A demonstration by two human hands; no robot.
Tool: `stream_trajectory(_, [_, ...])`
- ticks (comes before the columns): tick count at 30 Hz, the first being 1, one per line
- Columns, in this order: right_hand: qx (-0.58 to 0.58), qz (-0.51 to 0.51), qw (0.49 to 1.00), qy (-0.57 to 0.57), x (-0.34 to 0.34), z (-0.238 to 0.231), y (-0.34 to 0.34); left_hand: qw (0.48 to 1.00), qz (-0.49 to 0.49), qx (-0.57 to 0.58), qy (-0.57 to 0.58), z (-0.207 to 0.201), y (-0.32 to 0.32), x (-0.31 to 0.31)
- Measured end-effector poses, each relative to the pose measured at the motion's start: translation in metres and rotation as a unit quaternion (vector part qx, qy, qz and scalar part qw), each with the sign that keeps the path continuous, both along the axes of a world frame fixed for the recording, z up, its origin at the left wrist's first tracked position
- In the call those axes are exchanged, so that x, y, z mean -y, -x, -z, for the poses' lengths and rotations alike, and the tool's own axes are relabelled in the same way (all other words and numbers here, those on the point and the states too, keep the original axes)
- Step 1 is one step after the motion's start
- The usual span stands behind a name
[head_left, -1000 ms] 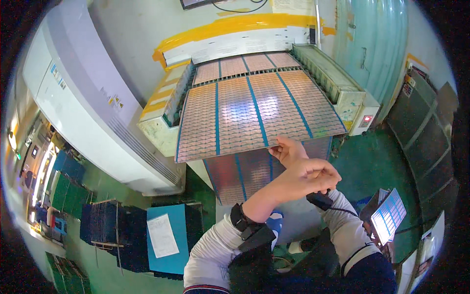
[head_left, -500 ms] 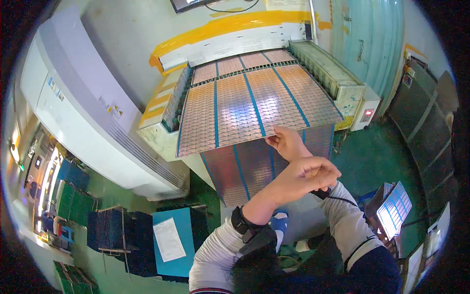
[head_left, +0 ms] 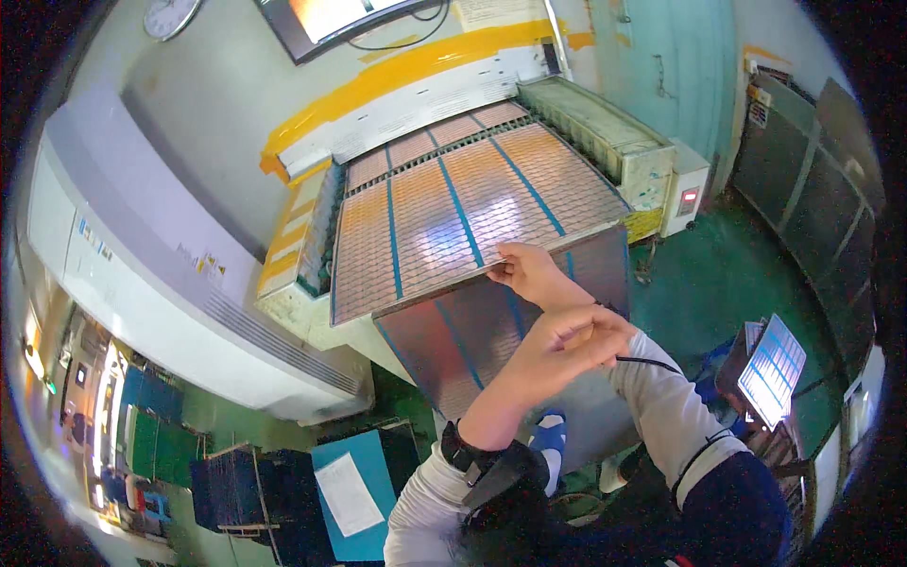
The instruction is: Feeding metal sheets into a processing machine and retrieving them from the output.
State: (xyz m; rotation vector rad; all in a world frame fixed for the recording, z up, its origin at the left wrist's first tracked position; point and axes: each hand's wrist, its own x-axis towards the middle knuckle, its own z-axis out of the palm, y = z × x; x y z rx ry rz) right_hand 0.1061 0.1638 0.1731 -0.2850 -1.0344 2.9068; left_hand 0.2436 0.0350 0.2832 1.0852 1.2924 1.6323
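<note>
At the left of the frame stands a tall white cabinet (head_left: 189, 274). In the centre, the gridded panel (head_left: 463, 213) with blue stripes lies between the sides of a machine (head_left: 605, 118), its near edge at the fingertips of the right hand (head_left: 529, 274), which pinch it. Slightly right and lower, the left hand (head_left: 567, 350) crosses the right wrist, fingers loosely curled; whether they grip anything cannot be told.

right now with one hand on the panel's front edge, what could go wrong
The upper panel might tilt or slip, since only the right hand pinches its front edge, with the left hand off it. If it dropped, it could scrape the lower panel beneath.
</note>
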Motion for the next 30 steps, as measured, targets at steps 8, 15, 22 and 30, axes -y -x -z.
stream_trajectory(8, [0.028, -0.011, 0.999, 0.017, -0.007, 0.002, 0.018, 1.0, -0.008, -0.012, 0.015, 0.0, -0.001, -0.002])
stream_trajectory(15, [-0.055, -0.004, 0.998, -0.041, -0.047, 0.043, -0.038, 0.996, -0.084, 0.034, -0.026, 0.009, 0.007, 0.011])
stream_trajectory(22, [0.161, 0.28, 0.909, -0.265, -0.176, 0.107, -0.078, 0.945, -0.221, 0.146, -0.193, 0.015, 0.025, 0.017])
stream_trajectory(30, [0.137, 0.23, 0.886, -0.378, -0.192, 0.114, -0.086, 0.928, -0.262, 0.164, -0.207, 0.015, 0.027, 0.017])
